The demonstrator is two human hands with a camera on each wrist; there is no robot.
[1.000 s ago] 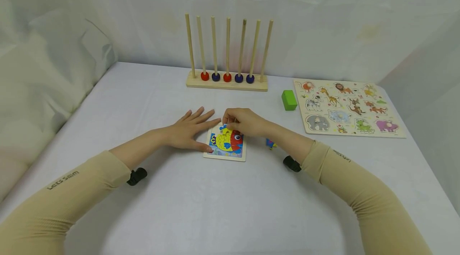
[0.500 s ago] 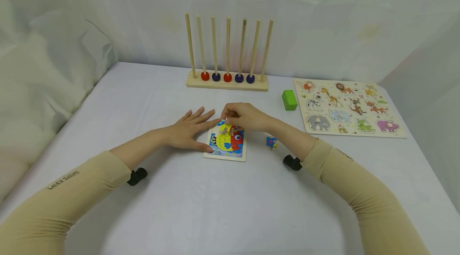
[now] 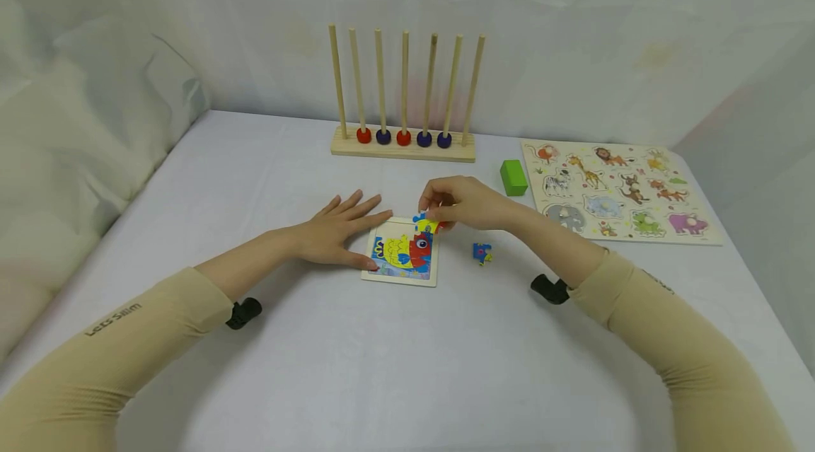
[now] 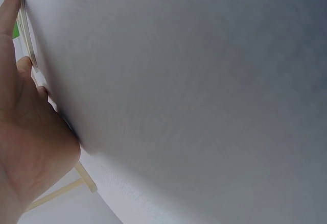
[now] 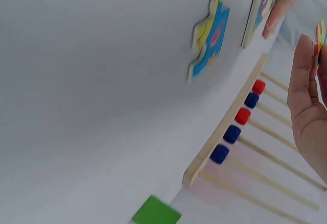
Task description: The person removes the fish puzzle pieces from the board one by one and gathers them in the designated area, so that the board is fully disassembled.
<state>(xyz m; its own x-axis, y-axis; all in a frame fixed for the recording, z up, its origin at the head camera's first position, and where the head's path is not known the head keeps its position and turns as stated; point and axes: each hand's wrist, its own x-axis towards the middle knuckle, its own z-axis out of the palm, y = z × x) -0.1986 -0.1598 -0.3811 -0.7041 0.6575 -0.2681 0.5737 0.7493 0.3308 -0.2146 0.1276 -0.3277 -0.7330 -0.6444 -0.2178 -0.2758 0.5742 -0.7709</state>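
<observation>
A small framed fish jigsaw puzzle (image 3: 397, 254) lies on the table, its upper part showing bare wood. My left hand (image 3: 334, 231) rests flat with fingers spread, thumb and forefinger touching the puzzle's left side. In the left wrist view, that hand (image 4: 30, 127) shows at the left edge. My right hand (image 3: 467, 204) pinches a yellow and blue jigsaw piece (image 3: 425, 223) above the puzzle's upper right corner. In the right wrist view, the held piece shows edge-on between the fingers. Another jigsaw piece (image 3: 482, 253), blue and yellow, lies on the table right of the puzzle.
A wooden peg rack (image 3: 403, 148) with red and dark blue beads stands at the back. To its right are a green block (image 3: 513, 177) and an animal puzzle board (image 3: 611, 231). A fabric-covered slope (image 3: 76, 119) rises at the left.
My right hand has lifted the yellow and blue jigsaw piece out of the puzzle and moved right with it, baring wood beneath. My left hand stays put.
</observation>
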